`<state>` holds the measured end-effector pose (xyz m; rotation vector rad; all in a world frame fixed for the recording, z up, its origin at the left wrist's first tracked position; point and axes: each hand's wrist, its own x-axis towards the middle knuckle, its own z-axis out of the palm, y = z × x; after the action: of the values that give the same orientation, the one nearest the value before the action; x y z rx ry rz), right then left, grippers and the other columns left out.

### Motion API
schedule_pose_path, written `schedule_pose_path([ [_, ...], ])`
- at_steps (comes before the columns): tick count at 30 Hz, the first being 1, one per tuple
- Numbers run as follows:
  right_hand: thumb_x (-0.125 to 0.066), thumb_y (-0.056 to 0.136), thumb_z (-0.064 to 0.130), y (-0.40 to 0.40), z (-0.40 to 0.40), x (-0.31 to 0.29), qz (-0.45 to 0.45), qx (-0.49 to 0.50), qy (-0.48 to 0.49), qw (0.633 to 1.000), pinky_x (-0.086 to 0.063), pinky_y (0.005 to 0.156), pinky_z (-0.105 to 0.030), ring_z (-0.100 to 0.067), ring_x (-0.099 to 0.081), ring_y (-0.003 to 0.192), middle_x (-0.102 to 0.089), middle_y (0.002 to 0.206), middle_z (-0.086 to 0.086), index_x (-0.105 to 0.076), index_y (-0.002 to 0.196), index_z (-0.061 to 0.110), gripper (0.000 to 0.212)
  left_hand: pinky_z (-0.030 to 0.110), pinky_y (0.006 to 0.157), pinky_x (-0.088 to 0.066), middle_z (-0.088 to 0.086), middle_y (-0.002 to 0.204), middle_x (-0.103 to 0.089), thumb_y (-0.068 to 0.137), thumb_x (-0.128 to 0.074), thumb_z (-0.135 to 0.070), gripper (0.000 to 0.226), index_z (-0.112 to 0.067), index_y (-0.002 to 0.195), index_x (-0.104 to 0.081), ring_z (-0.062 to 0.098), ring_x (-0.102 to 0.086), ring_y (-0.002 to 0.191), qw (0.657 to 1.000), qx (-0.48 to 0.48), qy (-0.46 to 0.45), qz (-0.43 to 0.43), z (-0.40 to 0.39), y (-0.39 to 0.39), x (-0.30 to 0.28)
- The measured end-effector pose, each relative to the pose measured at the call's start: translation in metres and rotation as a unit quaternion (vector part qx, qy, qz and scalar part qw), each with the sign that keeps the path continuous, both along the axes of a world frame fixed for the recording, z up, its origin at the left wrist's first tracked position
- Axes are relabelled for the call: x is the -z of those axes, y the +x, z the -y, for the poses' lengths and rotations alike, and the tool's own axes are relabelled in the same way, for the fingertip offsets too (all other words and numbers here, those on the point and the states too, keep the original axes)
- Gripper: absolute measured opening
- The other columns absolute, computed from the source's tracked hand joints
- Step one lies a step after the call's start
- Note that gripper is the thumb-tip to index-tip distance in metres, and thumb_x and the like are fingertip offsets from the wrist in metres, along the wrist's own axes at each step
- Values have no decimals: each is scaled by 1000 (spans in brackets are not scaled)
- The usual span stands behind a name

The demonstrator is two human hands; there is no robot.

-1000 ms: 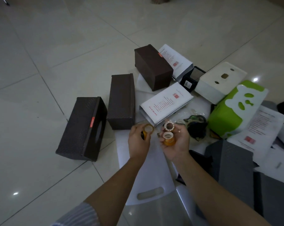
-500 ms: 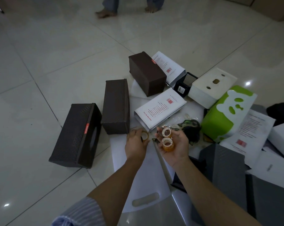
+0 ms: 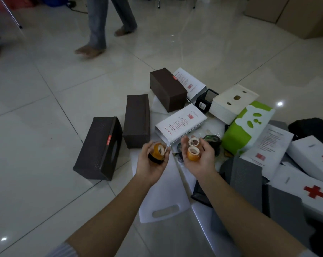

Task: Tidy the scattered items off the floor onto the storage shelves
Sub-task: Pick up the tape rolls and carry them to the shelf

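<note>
My left hand (image 3: 151,164) holds an amber tape roll (image 3: 158,148) stacked on a black roll (image 3: 155,159), fingers curled round them. My right hand (image 3: 197,158) cups two more tape rolls in its palm: an amber one (image 3: 193,153) and a pale one (image 3: 193,142) just beyond it. Both hands hover above a white bag (image 3: 162,197) lying on the tiled floor. Scattered boxes lie just beyond the hands.
Three dark brown boxes (image 3: 99,147) (image 3: 137,120) (image 3: 167,89) lie left and ahead. White boxes (image 3: 181,124), a cream box (image 3: 231,102), a green box (image 3: 247,125), first-aid boxes (image 3: 312,158) and grey panels (image 3: 244,182) crowd the right. A person's legs (image 3: 99,26) stand ahead; cardboard cartons (image 3: 294,13) far right.
My view has tilted up, showing a person's legs walking ahead. My hands have drawn slightly apart, and the left hand now holds a stacked amber and black roll more in the open.
</note>
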<state>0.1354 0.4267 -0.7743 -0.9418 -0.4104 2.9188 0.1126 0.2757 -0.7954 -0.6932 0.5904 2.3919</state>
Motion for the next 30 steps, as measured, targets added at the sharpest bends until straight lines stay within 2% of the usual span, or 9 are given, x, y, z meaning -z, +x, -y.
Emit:
schedule_pose_path([
  [3,-51,98,29,-5,-1,-17,-1,35,-26,999,-58,84,-39,-33,-69,98,-67,113,-25,-56,119,-5,41,34,92,-54,15,104,-68,90,-65,-33,33,-2,86,-75,25,-65,102,999,-26,25,-20,0,-4,-20],
  [6,-49,98,28,-13,-3,-24,-11,17,-5,1000,-54,93,-44,-35,-65,110,-67,116,-24,-59,121,-2,39,43,96,-51,11,106,-68,88,-65,-27,20,-9,97,-70,24,-64,106,998,-27,23,-43,-4,-13,-27],
  [10,-51,96,27,-24,-8,-21,-19,1,-6,1000,-46,104,-41,-33,-60,120,-66,120,-22,-60,123,1,39,40,95,-53,13,117,-67,87,-65,-24,26,-9,108,-69,26,-65,107,999,-30,8,-37,-15,-24,-23],
  [13,-49,98,29,-35,-19,-28,0,8,-2,1000,-46,105,-40,-32,-58,123,-66,123,-19,-61,124,3,39,42,96,-52,14,122,-67,90,-63,-33,38,-10,120,-64,27,-65,112,999,-22,0,-27,-26,-34,-29],
  [16,-53,93,25,-40,-31,-61,3,25,-21,999,-51,99,-39,-32,-60,120,-65,125,-18,-62,118,7,32,43,97,-51,15,121,-67,83,-67,-26,38,-8,117,-64,28,-66,109,1000,-30,-1,-2,-40,-43,-63],
  [19,-59,83,18,-37,-38,-126,-18,53,-54,997,-50,100,-40,-32,-65,113,-65,125,-18,-65,115,7,35,41,96,-52,13,105,-70,79,-68,-21,21,-7,96,-66,27,-69,97,999,-41,0,13,-57,-42,-125],
  [21,-57,87,16,-33,-42,-181,-40,59,-69,995,-50,100,-39,-31,-65,112,-66,122,-18,-67,113,6,29,40,96,-52,11,98,-69,79,-68,-19,15,-8,90,-65,26,-69,95,999,-44,6,11,-67,-39,-179],
  [26,-51,98,12,-8,-54,-342,-79,81,-106,988,-53,96,-40,-31,-60,121,-64,126,-18,-69,109,3,22,38,99,-51,12,109,-68,88,-65,-17,11,-7,92,-70,25,-62,115,999,-35,24,-16,-91,-27,-343],
  [30,-51,96,12,24,-66,-482,-65,129,-120,982,-57,88,-37,-29,-66,106,-67,115,-18,-68,108,4,21,34,95,-53,10,102,-70,94,-62,-20,16,-7,95,-70,21,-66,102,999,-20,23,-40,-108,-8,-491],
])
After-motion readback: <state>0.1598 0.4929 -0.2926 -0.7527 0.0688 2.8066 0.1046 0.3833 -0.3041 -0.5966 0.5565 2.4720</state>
